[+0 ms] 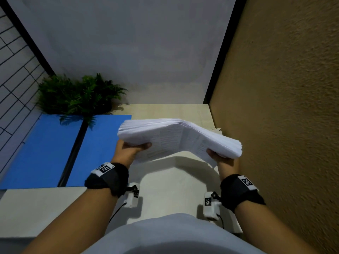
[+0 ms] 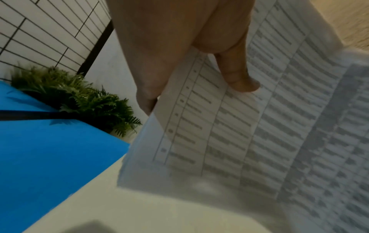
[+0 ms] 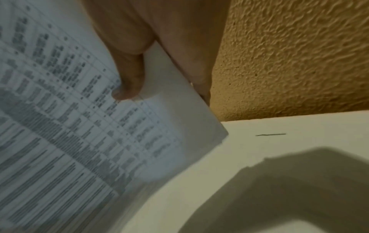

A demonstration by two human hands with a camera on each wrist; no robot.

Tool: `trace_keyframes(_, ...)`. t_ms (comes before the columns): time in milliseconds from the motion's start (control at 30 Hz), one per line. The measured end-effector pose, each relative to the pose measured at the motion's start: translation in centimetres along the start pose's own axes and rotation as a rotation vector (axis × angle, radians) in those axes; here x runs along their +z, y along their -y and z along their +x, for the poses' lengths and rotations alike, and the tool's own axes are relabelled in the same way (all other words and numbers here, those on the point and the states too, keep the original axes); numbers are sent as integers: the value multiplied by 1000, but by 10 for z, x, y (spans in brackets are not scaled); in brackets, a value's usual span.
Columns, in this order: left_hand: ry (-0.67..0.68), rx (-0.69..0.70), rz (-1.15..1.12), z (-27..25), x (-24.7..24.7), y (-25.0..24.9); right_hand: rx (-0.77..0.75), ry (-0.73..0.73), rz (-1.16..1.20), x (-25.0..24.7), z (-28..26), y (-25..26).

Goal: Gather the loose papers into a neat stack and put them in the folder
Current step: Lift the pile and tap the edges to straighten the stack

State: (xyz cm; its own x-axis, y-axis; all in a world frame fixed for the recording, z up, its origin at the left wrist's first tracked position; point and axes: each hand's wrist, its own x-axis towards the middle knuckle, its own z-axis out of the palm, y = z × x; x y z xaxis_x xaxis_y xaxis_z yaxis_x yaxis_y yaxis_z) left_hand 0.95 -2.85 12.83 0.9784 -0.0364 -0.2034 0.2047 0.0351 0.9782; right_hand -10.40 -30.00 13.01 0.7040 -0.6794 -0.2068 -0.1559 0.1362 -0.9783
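A thick stack of white printed papers (image 1: 179, 136) is held in the air above the table, bent upward in the middle. My left hand (image 1: 134, 149) grips its left end, thumb on the printed side. My right hand (image 1: 220, 156) grips the right end the same way. In the left wrist view my thumb (image 2: 237, 75) presses on the printed sheet (image 2: 259, 141). In the right wrist view the thumb (image 3: 127, 82) presses on the papers (image 3: 69, 134). The open blue folder (image 1: 45, 153) lies flat on the table at the left, a dark spine down its middle.
A green fern plant (image 1: 78, 94) stands behind the folder, also seen as the plant (image 2: 79, 100). A textured tan wall (image 1: 284, 107) runs close along the right. The pale table (image 1: 45, 208) extends in front of me. A tiled wall (image 1: 12, 70) is at the left.
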Motion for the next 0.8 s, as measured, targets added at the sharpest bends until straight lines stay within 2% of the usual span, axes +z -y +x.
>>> trace_keyframes(133, 61, -33, 38, -1, 1, 13, 51, 37, -111, -5, -1, -8)
trace_keyframes(233, 94, -21, 75, 0, -3, 17, 65, 72, -87, -4, -1, -5)
trace_keyframes(367, 101, -18, 57, 4, -13, 12, 21, 127, -40, -12, 3, 4)
trace_keyframes(533, 143, -53, 45, 5, -17, 21, -34, 120, -58, -26, 8, -6)
trace_keyframes(700, 140, -105, 47, 7, -18, 37, -326, 139, -477, -18, 5, -13)
trace_keyframes(800, 139, -127, 43, 9, -19, 40, -351, 50, -651, -11, 4, -13)
